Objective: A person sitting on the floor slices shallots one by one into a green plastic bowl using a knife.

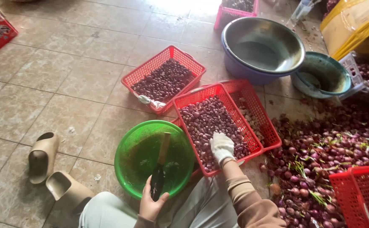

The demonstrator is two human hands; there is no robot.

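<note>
Left hand bare, fingers closed round knife, blade lying across green round basket. Right hand white-gloved, spread flat on shallots inside near red basket. Basket on tiled floor. Loose shallot pile to right.

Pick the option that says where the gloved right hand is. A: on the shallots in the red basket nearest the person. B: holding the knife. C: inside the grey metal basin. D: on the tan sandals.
A: the white-gloved right hand rests on the shallots in the near red basket, while the bare left hand holds the knife over the green basket.
</note>
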